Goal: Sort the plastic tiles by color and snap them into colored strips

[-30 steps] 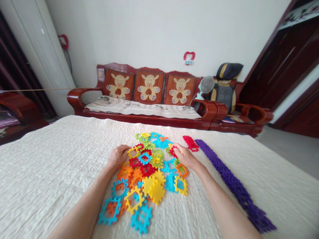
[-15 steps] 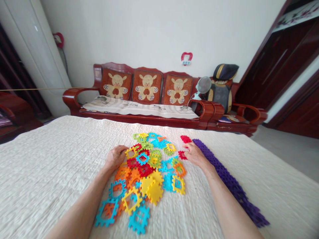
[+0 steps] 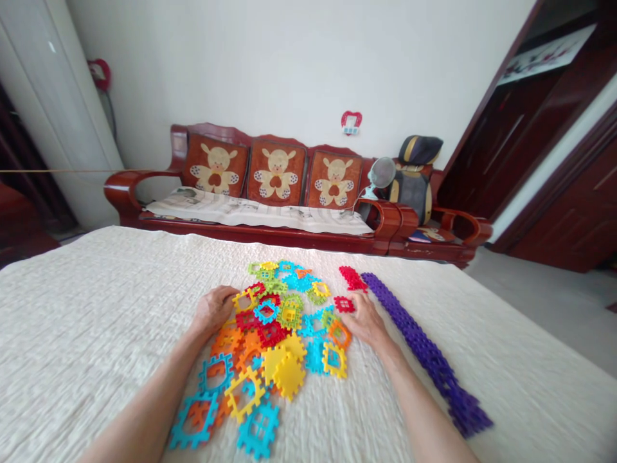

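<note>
A loose heap of colourful plastic interlocking tiles with toothed edges lies on the quilted cover; a yellow tile [image 3: 290, 376] tops its near part. At the heap's left edge rests my left hand [image 3: 214, 310], fingers loosely bent beside a yellow frame tile [image 3: 245, 299]; it holds nothing that I can see. My right hand [image 3: 369, 321] has thumb and fingers at the right edge of a red window tile [image 3: 344, 304], pinching it. Just beyond, a short red row of tiles [image 3: 352, 278] adjoins the far end of a long purple row of tiles [image 3: 424, 350].
The cream quilted cover [image 3: 116, 308] spreads under everything. Behind it stand a red-brown wooden sofa [image 3: 120, 193] with bear cushions [image 3: 276, 173], a small fan [image 3: 380, 175] and a wooden armchair [image 3: 465, 225]. Dark doors [image 3: 554, 212] are at the right.
My right hand has drawn nearer to me, from the short red row to the red window tile, uncovering more of the row. My left hand stays by the heap. The view has shifted slightly.
</note>
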A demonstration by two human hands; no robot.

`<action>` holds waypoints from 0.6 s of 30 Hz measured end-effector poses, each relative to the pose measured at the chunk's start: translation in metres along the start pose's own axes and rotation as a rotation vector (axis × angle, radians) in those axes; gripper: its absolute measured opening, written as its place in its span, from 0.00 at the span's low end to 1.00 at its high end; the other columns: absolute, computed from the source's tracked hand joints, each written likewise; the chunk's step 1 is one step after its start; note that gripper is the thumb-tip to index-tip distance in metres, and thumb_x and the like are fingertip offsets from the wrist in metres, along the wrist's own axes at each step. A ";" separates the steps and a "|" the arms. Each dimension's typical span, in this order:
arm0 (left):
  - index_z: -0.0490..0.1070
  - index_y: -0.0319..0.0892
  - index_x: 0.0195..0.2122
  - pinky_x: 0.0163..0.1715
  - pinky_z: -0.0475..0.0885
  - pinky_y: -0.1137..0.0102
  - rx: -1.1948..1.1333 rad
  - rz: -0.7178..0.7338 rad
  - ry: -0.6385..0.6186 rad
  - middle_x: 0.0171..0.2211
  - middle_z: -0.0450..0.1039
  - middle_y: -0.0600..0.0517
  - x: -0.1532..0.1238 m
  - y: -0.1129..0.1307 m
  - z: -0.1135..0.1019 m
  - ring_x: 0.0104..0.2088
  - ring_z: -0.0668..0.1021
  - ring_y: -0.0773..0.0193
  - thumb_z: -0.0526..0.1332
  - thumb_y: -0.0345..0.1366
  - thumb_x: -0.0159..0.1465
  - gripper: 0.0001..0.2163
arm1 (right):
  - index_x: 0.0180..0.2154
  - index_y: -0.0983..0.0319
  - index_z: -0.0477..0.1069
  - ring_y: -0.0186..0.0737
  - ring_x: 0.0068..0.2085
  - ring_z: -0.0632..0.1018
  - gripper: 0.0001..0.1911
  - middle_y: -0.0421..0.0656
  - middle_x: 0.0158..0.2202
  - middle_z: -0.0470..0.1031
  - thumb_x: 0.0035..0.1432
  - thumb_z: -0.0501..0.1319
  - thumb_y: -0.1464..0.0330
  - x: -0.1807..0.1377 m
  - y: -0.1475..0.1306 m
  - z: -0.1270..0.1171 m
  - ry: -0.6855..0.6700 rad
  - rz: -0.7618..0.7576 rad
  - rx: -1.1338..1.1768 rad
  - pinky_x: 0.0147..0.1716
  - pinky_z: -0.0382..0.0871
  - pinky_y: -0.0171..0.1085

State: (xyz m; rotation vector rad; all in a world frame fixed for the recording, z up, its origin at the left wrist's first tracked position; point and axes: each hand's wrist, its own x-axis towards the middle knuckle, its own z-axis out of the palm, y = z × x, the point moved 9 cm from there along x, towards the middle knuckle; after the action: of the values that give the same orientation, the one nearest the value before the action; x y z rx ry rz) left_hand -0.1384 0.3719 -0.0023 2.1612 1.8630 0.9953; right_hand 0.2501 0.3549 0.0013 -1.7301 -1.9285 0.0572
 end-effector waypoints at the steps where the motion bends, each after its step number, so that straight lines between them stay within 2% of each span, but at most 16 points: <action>1: 0.76 0.45 0.35 0.41 0.70 0.70 0.007 0.000 0.000 0.37 0.77 0.52 0.000 0.000 0.000 0.39 0.77 0.62 0.49 0.33 0.54 0.16 | 0.46 0.60 0.64 0.44 0.53 0.67 0.20 0.47 0.52 0.66 0.48 0.58 0.68 0.001 -0.002 0.001 -0.015 -0.047 0.020 0.51 0.63 0.42; 4: 0.76 0.45 0.35 0.41 0.70 0.70 0.019 -0.005 -0.008 0.38 0.77 0.51 0.000 -0.001 0.002 0.39 0.77 0.62 0.49 0.34 0.55 0.16 | 0.50 0.62 0.64 0.42 0.56 0.64 0.24 0.47 0.55 0.64 0.48 0.56 0.73 0.003 -0.006 0.004 -0.042 -0.124 0.045 0.55 0.58 0.41; 10: 0.76 0.44 0.36 0.42 0.70 0.69 0.029 -0.006 -0.009 0.39 0.77 0.50 0.000 -0.001 0.002 0.40 0.77 0.61 0.48 0.36 0.56 0.16 | 0.48 0.61 0.65 0.44 0.51 0.69 0.19 0.47 0.50 0.69 0.54 0.56 0.67 0.005 -0.006 0.006 -0.052 -0.097 0.038 0.51 0.62 0.43; 15: 0.76 0.45 0.35 0.42 0.70 0.71 0.019 0.004 0.000 0.38 0.77 0.52 0.000 -0.002 0.001 0.39 0.77 0.62 0.49 0.35 0.56 0.15 | 0.47 0.61 0.66 0.45 0.50 0.69 0.20 0.48 0.48 0.68 0.50 0.59 0.65 0.003 -0.005 -0.001 -0.025 -0.055 0.065 0.50 0.63 0.43; 18: 0.75 0.46 0.35 0.42 0.70 0.71 0.014 0.010 -0.001 0.38 0.77 0.52 0.000 -0.002 0.001 0.39 0.77 0.62 0.49 0.34 0.55 0.15 | 0.47 0.62 0.66 0.45 0.50 0.69 0.22 0.48 0.48 0.68 0.47 0.60 0.65 0.002 -0.005 -0.007 0.053 -0.064 0.097 0.50 0.63 0.43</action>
State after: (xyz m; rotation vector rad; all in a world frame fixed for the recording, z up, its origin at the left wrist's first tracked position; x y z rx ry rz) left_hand -0.1396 0.3730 -0.0043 2.1809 1.8661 0.9864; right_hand 0.2488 0.3539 0.0102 -1.5905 -1.9086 0.0796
